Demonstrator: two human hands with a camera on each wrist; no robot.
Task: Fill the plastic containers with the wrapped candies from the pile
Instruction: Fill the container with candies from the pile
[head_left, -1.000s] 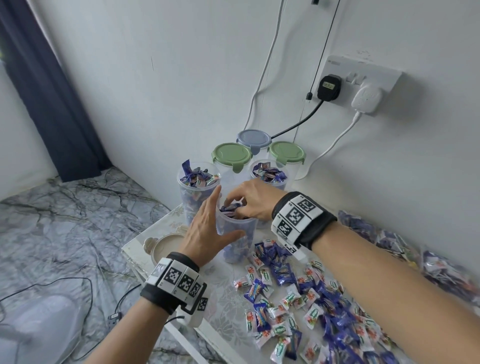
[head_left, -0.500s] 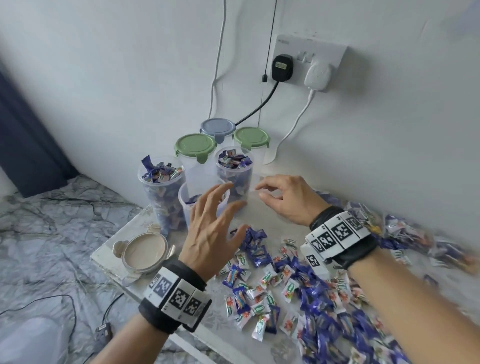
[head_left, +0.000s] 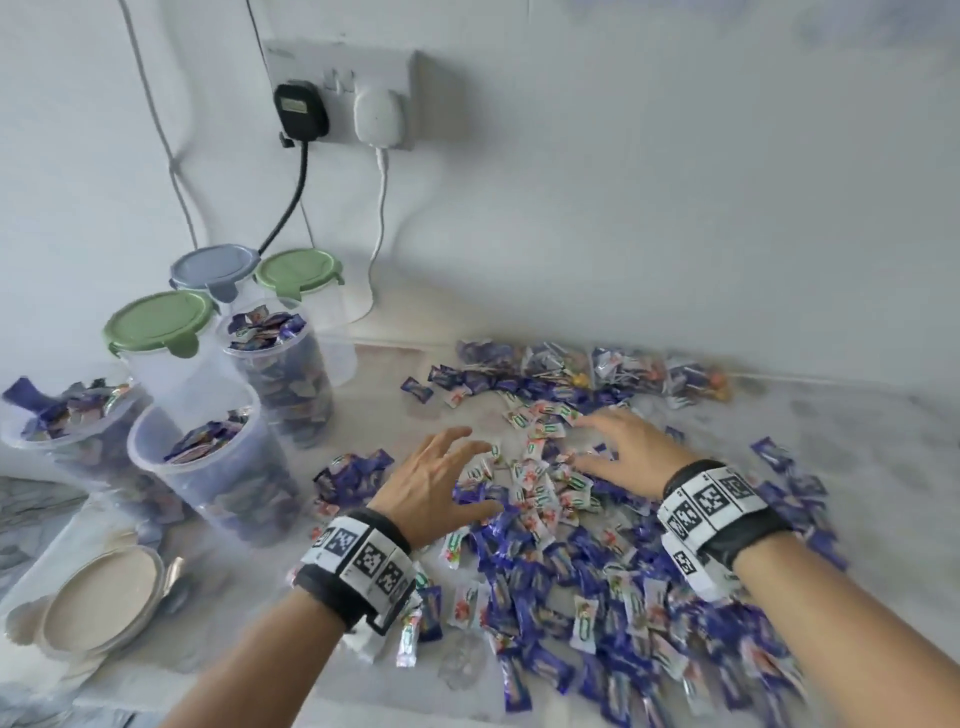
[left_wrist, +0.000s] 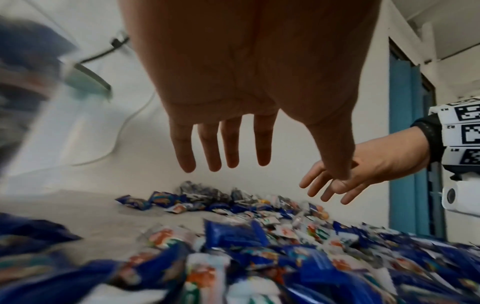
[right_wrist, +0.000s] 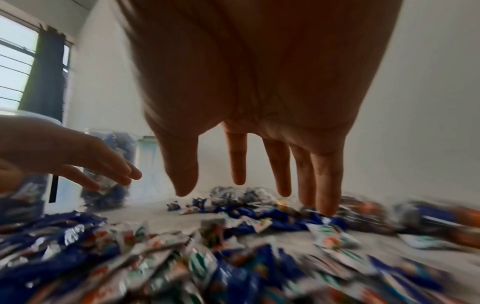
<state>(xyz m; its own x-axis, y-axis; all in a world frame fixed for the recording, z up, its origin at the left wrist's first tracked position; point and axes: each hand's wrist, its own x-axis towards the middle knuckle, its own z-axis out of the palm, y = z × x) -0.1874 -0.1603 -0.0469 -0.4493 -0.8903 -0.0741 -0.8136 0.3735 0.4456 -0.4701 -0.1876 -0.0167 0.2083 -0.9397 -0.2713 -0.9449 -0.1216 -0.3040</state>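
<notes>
Blue and white wrapped candies (head_left: 545, 545) are lying heaped on the pale tabletop (head_left: 857, 441); left hand (head_left: 436, 488) and right hand (head_left: 623, 447) are hovering spread-fingered, empty; containers (head_left: 208, 467) are standing at nine o'clock by a white wall (head_left: 675, 182).

The pale marbled tabletop (head_left: 831, 431) is seen from above and behind by the head camera, while the scattered blue-and-white wrapped candies (left_wrist: 233, 236) (right_wrist: 259, 222) are viewed low, close and wall-ward from beneath each wrist, a spread shared by all three views.
</notes>
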